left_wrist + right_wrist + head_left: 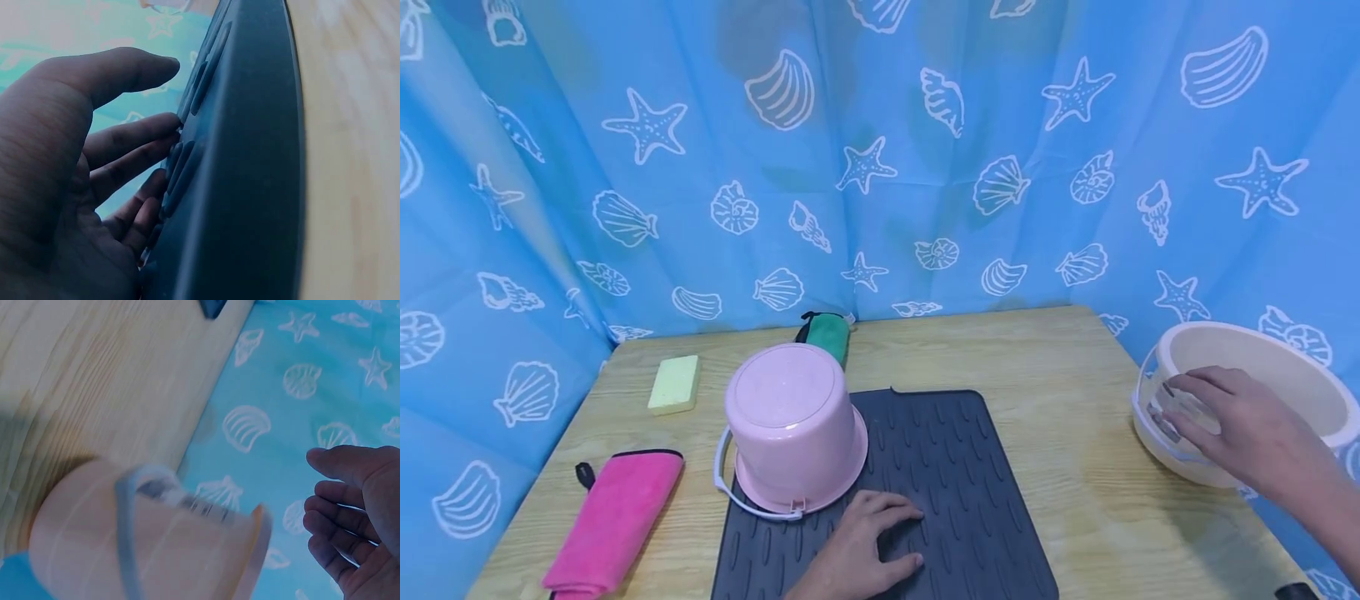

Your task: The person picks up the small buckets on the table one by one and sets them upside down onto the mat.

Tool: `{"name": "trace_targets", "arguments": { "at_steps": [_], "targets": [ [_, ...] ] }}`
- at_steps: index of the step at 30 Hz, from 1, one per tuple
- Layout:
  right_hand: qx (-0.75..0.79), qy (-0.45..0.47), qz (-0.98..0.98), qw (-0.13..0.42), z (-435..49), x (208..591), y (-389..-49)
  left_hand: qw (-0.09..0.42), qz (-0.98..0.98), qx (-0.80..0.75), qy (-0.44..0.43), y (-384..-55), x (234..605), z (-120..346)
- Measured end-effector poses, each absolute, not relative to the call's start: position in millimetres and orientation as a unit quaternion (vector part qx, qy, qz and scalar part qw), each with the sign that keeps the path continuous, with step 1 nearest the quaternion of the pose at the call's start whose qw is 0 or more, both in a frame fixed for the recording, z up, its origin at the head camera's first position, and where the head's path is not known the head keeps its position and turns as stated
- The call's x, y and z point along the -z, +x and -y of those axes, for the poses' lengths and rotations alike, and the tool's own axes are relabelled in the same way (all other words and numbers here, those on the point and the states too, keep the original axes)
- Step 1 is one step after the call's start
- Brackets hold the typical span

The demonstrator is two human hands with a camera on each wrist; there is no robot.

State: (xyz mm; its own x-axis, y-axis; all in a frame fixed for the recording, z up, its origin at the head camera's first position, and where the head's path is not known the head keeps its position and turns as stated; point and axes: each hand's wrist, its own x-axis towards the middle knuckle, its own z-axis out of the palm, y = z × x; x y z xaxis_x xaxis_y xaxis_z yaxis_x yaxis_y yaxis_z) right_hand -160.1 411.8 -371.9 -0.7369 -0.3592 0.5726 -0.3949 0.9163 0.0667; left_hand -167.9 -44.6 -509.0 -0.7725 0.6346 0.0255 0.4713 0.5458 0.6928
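Note:
My left hand (861, 550) rests loosely on the dark ribbed mat (962, 492), its fingertips touching the surface, as the left wrist view also shows. Just beyond it a pink bucket (790, 433) stands upside down, partly on the mat, with its pale handle (721, 471) hanging to the left. At the table's right side my right hand (1247, 425) is over a cream bucket (1198, 471), which stands with its mouth up. In the right wrist view the fingers are loosely bent and apart from the bucket's rim (262, 544). A label (194, 503) shows on its side.
On the left lie a folded pink cloth (617, 521) and a pale yellow sponge (674, 383). A green item (829, 333) sits behind the pink bucket. A blue curtain (925, 150) with white shells surrounds the wooden table (1075, 392). A small dark object (1296, 592) is at the lower right.

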Motion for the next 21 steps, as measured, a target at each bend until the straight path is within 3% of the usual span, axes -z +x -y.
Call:
{"name": "trace_targets", "arguments": {
  "at_steps": [7, 21],
  "targets": [
    [-0.005, 0.194, 0.930, 0.313, -438, 373, -162, 0.089, -0.877, -0.349, 0.319, -165, 509, 44],
    [-0.012, 0.165, 0.937, 0.306, -466, 385, -150, 0.113, -0.877, -0.350, 0.309, -166, 510, 42]
  ]
}}
